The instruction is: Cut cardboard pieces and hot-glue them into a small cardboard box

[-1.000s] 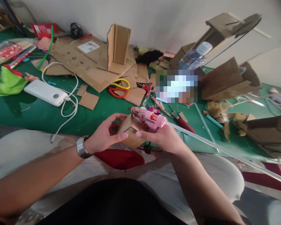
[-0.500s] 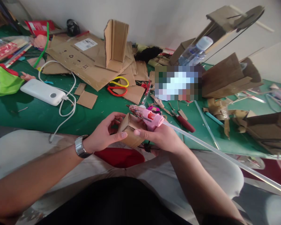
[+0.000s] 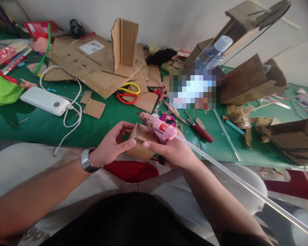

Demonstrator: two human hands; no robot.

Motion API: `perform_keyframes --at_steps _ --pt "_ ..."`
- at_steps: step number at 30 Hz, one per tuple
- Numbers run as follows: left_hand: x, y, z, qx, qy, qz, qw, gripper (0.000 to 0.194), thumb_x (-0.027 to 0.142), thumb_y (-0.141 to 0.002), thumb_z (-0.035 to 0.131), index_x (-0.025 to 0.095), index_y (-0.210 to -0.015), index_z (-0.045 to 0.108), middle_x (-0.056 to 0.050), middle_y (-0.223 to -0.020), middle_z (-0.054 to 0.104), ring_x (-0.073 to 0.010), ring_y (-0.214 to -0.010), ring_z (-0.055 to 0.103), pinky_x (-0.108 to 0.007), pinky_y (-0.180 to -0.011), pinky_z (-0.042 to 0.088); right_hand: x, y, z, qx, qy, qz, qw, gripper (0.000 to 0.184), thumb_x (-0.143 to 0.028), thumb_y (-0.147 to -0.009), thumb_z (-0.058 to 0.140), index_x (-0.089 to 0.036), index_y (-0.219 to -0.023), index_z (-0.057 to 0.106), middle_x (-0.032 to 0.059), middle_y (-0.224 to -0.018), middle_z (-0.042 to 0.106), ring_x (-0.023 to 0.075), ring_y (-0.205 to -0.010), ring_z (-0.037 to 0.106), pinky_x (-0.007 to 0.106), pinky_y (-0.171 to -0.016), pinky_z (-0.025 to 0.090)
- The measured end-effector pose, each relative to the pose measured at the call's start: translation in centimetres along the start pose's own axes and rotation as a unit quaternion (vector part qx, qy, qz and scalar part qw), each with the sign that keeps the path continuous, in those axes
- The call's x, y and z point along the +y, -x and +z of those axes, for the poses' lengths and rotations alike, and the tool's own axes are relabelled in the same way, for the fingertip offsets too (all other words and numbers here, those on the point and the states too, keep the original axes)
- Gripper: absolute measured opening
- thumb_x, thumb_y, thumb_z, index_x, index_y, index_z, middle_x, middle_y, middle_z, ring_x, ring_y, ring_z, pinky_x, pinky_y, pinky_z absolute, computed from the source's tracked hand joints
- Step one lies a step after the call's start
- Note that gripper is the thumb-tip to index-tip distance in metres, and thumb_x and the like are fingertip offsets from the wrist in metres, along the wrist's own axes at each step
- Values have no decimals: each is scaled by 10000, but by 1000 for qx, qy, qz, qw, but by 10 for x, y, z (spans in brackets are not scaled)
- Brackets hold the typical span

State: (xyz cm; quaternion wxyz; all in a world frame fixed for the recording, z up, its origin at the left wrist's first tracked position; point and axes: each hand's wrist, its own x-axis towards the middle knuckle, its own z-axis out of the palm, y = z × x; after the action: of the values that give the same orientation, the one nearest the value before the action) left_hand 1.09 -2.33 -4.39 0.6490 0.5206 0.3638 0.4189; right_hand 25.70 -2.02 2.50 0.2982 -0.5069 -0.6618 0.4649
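Note:
Just over the near table edge, my left hand [image 3: 111, 143] curls round the left side of a small cardboard box [image 3: 140, 152], its thumb at the near top edge. My right hand [image 3: 178, 153] grips a pink hot glue gun [image 3: 166, 130], with its thumb also lying against the box. The gun's nozzle points left, above the far side of the box. Out of its back runs a long clear glue stick [image 3: 218, 162], slanting down to the right. The gun's handle is largely hidden by my right hand.
Red-and-yellow-handled scissors [image 3: 127, 98], a red-handled tool [image 3: 202, 132] and cardboard scraps [image 3: 94, 108] lie on the green table [image 3: 89, 128]. A white power bank [image 3: 45, 99] with cable is at left, a plastic bottle [image 3: 212, 54] at the back. Cardboard structures [image 3: 295, 140] stand at right.
The view has shifted slightly, so most things sit a little further left and higher. Both hands keep their hold on the box and glue gun, with barely any movement.

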Motion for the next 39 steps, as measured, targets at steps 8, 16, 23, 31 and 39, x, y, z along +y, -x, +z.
perform_keyframes --at_steps 8,16,23,31,39 --pt "2 1 1 -22 5 16 1000 564 443 -973 876 255 -1449 641 -130 -1410 719 -300 -1274 700 -403 -1014 579 -5 1 1 -7 11 -10 1000 842 -548 -860 961 -336 -1625 680 53 -1310 861 428 -1248 813 595 -1076 697" --pt "0 2 -2 -44 -9 52 998 590 385 -996 828 291 -1538 615 -126 -1498 693 -304 -1285 707 -420 -1028 610 1 3 2 -14 27 -43 999 856 -606 -870 943 -259 -1612 691 66 -1127 856 334 -1008 822 452 -895 698" --pt "-3 1 -4 -39 -7 63 997 590 419 -983 857 287 -1515 640 -126 -1470 710 -306 -1314 694 -411 -1063 599 8 1 3 -16 -3 -94 995 756 -574 -886 948 -282 -1548 729 73 -1397 820 326 -1233 785 417 -1065 629" --pt "-8 0 -4 -43 2 65 997 648 488 -947 911 279 -1508 662 -125 -1365 753 -284 -1254 726 -357 -997 607 7 3 4 2 7 -71 997 686 -643 -866 936 -250 -1413 805 91 -1299 837 353 -1181 789 458 -1045 642" --pt "0 1 -2 -45 -4 26 999 586 431 -948 908 258 -1461 685 -118 -1341 792 -262 -1172 766 -334 -927 641 6 1 3 -36 40 -62 997 820 -613 -923 890 -246 -1622 669 91 -1382 824 348 -1217 793 445 -1059 637"
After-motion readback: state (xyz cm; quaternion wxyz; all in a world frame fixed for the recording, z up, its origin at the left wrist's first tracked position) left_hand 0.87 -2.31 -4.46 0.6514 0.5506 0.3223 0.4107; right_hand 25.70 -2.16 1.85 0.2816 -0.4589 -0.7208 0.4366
